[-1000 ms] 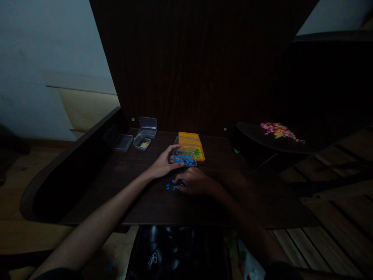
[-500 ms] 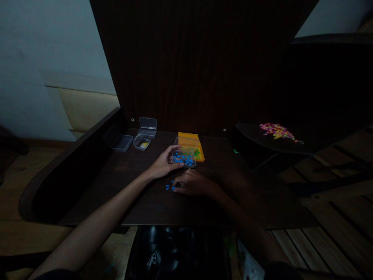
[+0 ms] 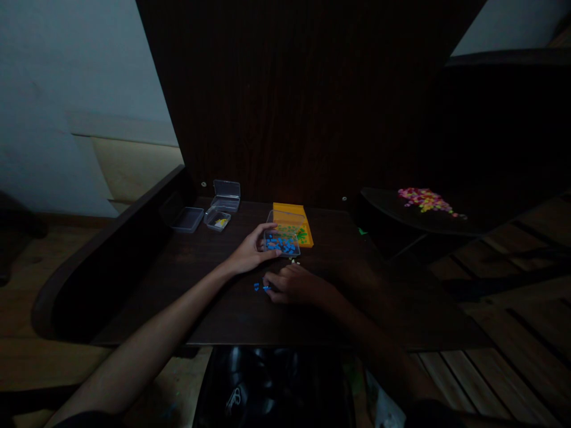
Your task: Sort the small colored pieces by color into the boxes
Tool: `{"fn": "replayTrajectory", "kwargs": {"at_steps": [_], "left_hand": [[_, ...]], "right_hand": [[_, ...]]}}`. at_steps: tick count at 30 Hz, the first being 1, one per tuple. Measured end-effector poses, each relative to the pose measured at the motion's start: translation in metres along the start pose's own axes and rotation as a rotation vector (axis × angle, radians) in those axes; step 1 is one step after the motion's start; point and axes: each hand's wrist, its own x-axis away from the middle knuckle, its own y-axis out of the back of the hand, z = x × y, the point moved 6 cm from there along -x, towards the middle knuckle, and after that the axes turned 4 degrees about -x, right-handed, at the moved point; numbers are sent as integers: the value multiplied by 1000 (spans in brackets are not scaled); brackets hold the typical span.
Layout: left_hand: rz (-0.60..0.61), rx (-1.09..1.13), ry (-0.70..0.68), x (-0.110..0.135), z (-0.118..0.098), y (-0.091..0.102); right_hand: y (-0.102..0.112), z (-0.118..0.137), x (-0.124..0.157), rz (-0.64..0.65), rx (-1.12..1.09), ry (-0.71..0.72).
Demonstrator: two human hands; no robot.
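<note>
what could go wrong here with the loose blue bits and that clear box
1. The clear box holds many blue pieces and the left hand grips it at one side only; a nudge could tip it and spill them.
2. The loose blue pieces by the right hand are tiny on a dark table in dim light, so some may be missed or brushed away.

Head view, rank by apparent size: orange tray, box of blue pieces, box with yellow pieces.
1. orange tray, partly covered
2. box of blue pieces, nearer, so a close second
3. box with yellow pieces
</note>
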Motion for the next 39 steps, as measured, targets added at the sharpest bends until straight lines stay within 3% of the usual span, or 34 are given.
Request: {"fn": "replayTrajectory", "kwargs": {"at_steps": [11, 21, 39], "left_hand": [[-4, -8, 9, -1, 4, 1], [12, 1, 1, -3, 8, 2], [8, 10, -13, -2, 5, 2]], "right_hand": [[-1, 4, -2, -72, 37, 21], [1, -1, -1, 3, -28, -14], [6, -5, -2, 25, -115, -35]]}}
